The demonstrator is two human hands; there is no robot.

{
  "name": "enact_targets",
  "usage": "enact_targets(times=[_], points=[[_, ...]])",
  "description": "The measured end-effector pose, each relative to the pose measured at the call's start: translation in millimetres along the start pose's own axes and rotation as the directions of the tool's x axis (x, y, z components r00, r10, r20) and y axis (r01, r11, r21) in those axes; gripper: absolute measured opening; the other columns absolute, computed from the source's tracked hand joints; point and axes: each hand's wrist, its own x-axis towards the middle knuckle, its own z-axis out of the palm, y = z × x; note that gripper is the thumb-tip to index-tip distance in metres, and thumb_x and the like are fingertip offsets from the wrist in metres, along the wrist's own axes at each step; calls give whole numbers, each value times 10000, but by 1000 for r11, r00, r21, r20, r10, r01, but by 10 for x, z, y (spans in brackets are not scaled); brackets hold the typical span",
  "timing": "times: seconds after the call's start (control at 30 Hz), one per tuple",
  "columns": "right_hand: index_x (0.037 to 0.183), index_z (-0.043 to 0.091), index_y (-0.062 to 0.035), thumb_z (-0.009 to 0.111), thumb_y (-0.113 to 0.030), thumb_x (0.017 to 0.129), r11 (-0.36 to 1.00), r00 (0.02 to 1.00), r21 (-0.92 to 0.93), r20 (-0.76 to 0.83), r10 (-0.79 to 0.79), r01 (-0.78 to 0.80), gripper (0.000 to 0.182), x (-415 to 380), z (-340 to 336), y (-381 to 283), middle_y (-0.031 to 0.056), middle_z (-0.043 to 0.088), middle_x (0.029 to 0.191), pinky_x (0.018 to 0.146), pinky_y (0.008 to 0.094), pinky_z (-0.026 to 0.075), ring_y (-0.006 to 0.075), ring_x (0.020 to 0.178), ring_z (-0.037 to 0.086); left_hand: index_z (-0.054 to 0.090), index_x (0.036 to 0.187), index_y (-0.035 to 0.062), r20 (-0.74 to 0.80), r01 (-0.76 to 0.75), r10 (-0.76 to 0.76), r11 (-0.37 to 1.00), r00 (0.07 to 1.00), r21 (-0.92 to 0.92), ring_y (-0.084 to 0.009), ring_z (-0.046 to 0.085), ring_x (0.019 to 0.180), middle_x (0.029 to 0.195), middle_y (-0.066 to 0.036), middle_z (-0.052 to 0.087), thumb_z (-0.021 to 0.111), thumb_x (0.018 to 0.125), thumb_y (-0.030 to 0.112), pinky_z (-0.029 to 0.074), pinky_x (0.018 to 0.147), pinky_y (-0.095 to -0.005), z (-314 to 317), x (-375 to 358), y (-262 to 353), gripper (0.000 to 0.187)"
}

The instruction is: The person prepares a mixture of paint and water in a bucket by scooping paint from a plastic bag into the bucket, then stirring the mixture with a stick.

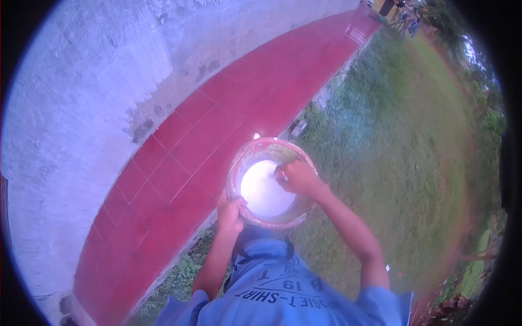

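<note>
A round bucket with a worn reddish rim is in front of my body, seen from above. Bright white liquid, which looks like paint, fills its lower part. My left hand grips the near left side of the rim, thumb over the edge. Over the bucket's right side reaches my right hand, its fingers closed above the liquid. A small reddish bit shows at those fingers, but what they hold is too blurred to name.
A red tiled walkway curves along a wall with patchy white coating. Grass lies to the right. A small grey block sits by the walkway's edge. Far off at the top right are people and blue objects.
</note>
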Motion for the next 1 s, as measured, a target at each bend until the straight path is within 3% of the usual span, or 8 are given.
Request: enact_targets(times=[0.03,0.3,0.4,0.53,0.67,0.8,0.87,1.0], points=[[993,766,-141,687,-250,826,995,999,-90,19,36,-34,214,144,-181,133,152,709,783,858,457,545,354,804,701,522,1288,-43,16,-22,22,1000,1000,-11,-202,644,876,1055,-132,629,535,680,-131,531,718,-306,179,197,40,615],[991,768,-104,693,-267,815,995,976,101,218,-18,-4,251,938,-692,675,186,728,928,887,432,522,346,909,699,518,1284,-45,-54,-58,56,998,997,-34,-219,660,922,1086,-145,638,534,689,-131,545,773,-323,1039,983,102,601],[1084,757,-75,736,-215,803,867,947,485,213,-242,112,315,1290,-733,800,168,738,1018,877,394,529,297,965,704,523,1279,-39,-138,-114,103,991,985,-69,-214,660,923,1089,-144,640,532,688,-133,546,772,-325,1222,1127,103,598],[1039,771,-116,750,-316,794,837,922,465,98,-374,290,316,1713,-921,1062,160,735,993,872,401,532,300,950,706,535,1255,-26,-191,-190,168,977,967,-102,-197,653,885,1059,-127,643,535,687,-136,540,736,-315,1561,1366,36,579],[1068,759,-147,685,-233,873,845,841,194,131,-525,498,226,2248,-1378,1573,135,729,957,849,453,540,331,914,698,551,1217,-15,-262,-271,234,956,936,-112,-191,650,871,1019,-120,653,531,685,-136,539,730,-307,2021,1689,-87,546],[1006,761,-139,646,-204,868,820,816,64,80,-573,569,190,2300,-1559,2171,141,719,861,819,450,548,323,865,708,559,1198,-7,-412,-393,312,911,856,-124,-202,651,866,997,-116,658,527,677,-137,542,735,-325,2502,1802,-462,538],[924,754,-130,617,-196,844,786,792,-124,199,-578,605,172,2469,-1677,2335,152,705,795,802,447,552,326,832,712,559,1200,-7,-438,-422,300,881,847,-213,-224,658,879,1020,-121,658,523,666,-142,550,753,-343,2647,1901,-432,552],[888,746,-73,622,-236,816,795,775,-100,323,-543,599,217,2610,-1703,2358,173,714,814,768,476,554,350,818,713,553,1209,-7,-529,-463,293,859,797,-221,-241,665,899,1041,-130,658,516,661,-143,557,771,-353,2783,2017,-466,566]])
